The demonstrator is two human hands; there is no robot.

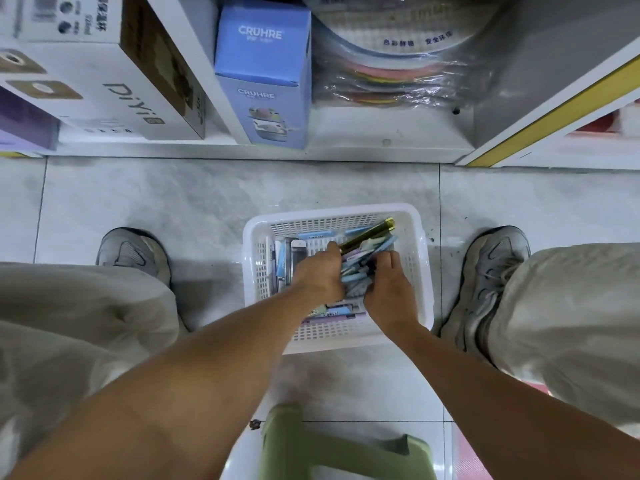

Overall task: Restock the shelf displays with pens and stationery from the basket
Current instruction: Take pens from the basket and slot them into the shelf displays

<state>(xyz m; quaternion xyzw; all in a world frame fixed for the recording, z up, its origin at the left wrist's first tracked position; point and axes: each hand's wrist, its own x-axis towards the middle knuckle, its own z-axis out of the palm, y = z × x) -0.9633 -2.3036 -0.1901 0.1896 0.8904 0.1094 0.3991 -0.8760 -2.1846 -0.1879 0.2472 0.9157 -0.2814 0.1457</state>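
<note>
Left hand [320,275]: down inside the basket, fingers curled into the bundle of pens, gripping it from the left side.
Right hand [388,289]: also inside the basket, fingers curled round the same bundle from the right, just beside the left hand.
Pens [360,268]: loose bundle of pale blue, lilac and white barrels, pinched between both hands, tips fanning up and to the right.
Gold pack [372,233]: long shiny gold piece, tilted, lower end at the left hand's knuckles, upper end near the basket's far right corner.
Other stationery [284,261]: flat packs lying along the basket's left wall and under the wrists.
Basket [420,244]: white perforated plastic, standing on the floor between the two shoes.
Floor [207,202]: pale grey tiles, scuffed.
Shoes [133,251]: grey trainers, one on each side of the basket, under beige trouser legs.
Stool [329,448]: green plastic, at the near edge, below the forearms.
Shelf [346,133]: white bottom shelf beyond the basket.
Blue box [263,74]: upright on the shelf, printed CRUHRE.
White box [114,77]: to the left, printed DiYi.
Wrapped coloured sheets [398,74]: to the right of the blue box, in clear plastic.
</note>
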